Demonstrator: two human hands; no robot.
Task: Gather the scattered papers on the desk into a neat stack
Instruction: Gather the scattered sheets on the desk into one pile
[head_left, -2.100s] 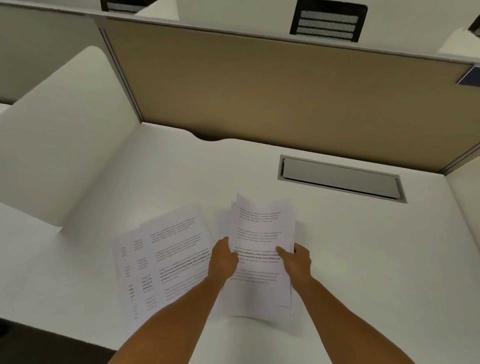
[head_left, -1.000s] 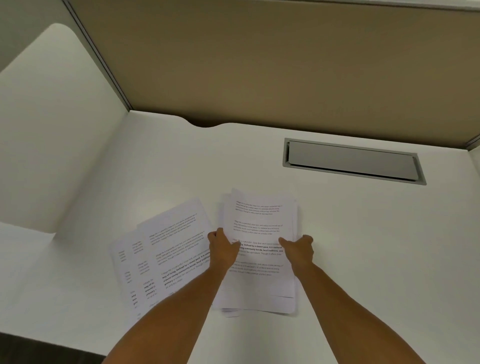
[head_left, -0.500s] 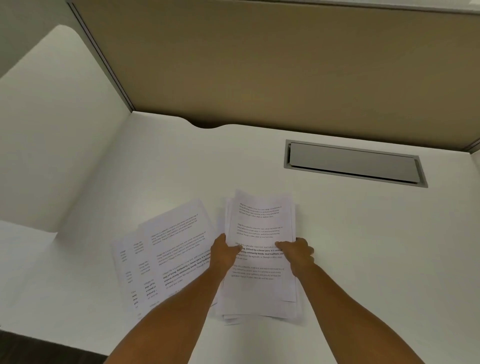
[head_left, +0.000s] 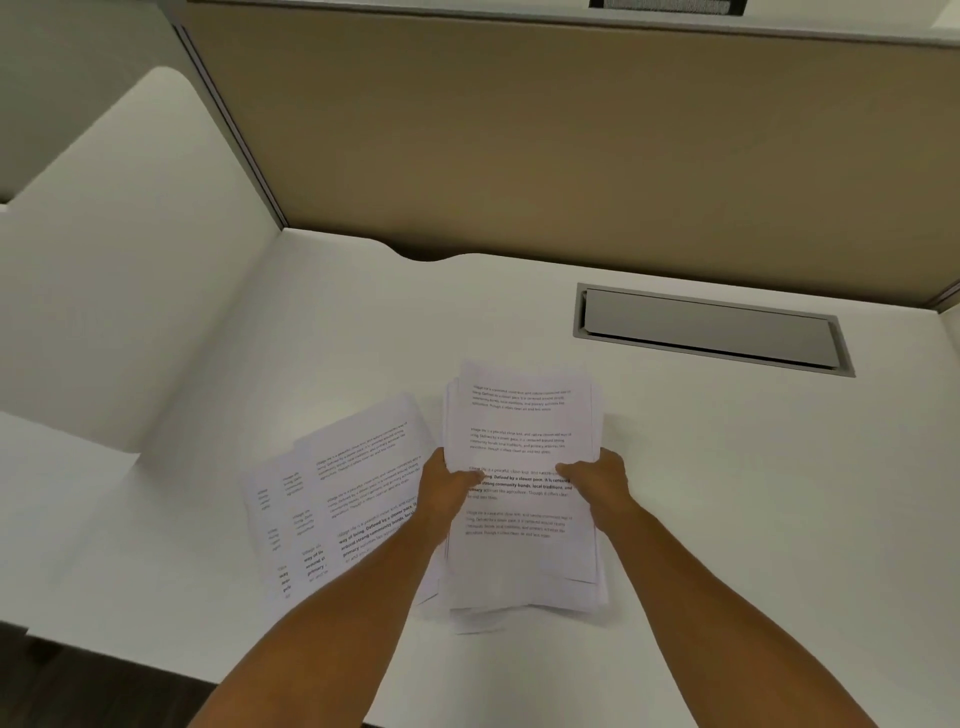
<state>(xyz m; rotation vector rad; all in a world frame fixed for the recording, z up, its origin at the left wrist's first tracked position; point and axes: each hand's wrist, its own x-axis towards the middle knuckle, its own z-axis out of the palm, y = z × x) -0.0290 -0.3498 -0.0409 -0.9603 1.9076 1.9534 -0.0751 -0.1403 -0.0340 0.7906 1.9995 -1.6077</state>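
Stack pinched at both side edges by left hand and right hand, likely squaring it; loose sheets fanned alongside, ungathered.

Table: white, with a curved notch at the back edge.
Cable flap: grey, set flat in the table, back right.
Back wall: tan.
Side panel: white, on the left.

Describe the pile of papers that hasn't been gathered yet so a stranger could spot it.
Start at the grey hatch set into the white desk. Nearer the front edge, both hands grip an upright stack. The loose sheets lie left of it, fanned, skewed and partly under the left forearm.
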